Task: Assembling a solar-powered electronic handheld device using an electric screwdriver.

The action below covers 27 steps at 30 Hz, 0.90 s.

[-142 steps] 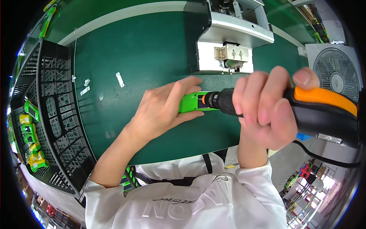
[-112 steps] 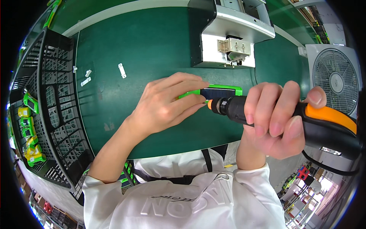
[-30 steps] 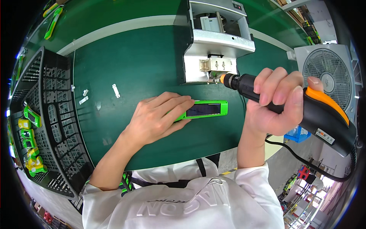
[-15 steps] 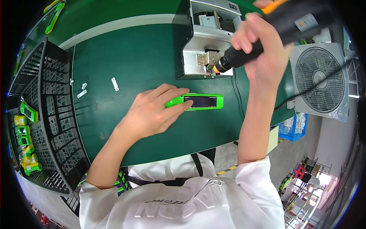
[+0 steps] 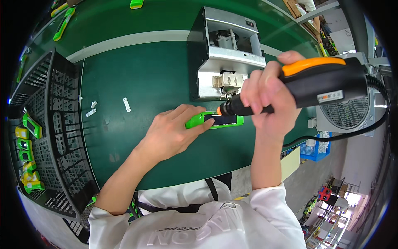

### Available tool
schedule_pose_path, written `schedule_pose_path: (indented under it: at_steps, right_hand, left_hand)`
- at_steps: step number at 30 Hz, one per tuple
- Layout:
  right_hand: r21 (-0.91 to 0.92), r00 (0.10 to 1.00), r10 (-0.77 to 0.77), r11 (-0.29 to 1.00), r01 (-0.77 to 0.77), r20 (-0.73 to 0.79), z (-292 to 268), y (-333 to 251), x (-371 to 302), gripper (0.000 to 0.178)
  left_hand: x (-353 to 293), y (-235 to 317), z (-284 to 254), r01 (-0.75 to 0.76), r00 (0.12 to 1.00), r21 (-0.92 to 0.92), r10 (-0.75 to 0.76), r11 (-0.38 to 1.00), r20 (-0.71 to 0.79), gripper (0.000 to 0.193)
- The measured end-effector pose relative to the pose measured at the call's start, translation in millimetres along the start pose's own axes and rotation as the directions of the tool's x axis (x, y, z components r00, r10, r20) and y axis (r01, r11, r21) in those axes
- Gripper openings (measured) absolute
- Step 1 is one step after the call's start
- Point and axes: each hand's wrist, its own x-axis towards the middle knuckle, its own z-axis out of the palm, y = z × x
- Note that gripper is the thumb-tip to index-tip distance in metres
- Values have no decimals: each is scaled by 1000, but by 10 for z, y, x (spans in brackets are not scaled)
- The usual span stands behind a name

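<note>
My left hand (image 5: 168,132) steadies a bright green hand-held device with a dark panel (image 5: 224,120) on the table, thumb and fingers closed on its left end. A corded black and orange electric screwdriver (image 5: 321,81) is gripped in my right hand (image 5: 269,93), tilted so that its orange-ringed tip points down at the device's far edge, close to my left fingertips. Whether the bit touches the device is hidden. Just beyond the tip stands a metal box-shaped machine, apparently a screw feeder (image 5: 234,56).
Small white brackets (image 5: 127,105) lie on the green table (image 5: 137,74) to the left. A black plastic crate (image 5: 68,137) holding green-and-yellow devices (image 5: 25,145) stands at the left edge. On the right are a grey fan (image 5: 344,114), the screwdriver's cord (image 5: 356,132) and a blue basket (image 5: 317,151).
My right hand has brought the screwdriver tip from the metal machine down to the green device. My left hand keeps its hold on the device. The whole view has shifted slightly.
</note>
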Motion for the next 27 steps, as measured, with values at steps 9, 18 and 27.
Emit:
schedule_pose_path:
  at_steps: [9,18,27]
  right_hand:
    - [29,1000,27,999,-27,-3,21,175,-97,35]
    - [12,996,64,998,-63,-56,65,237,-167,32]
    - [-18,997,70,997,-71,-39,56,323,-216,29]
  left_hand:
    - [51,31,-29,32,999,-15,-32,999,16,30]
    - [29,58,-71,53,997,-9,-52,999,55,32]
    - [30,90,-129,74,992,-21,-72,997,102,27]
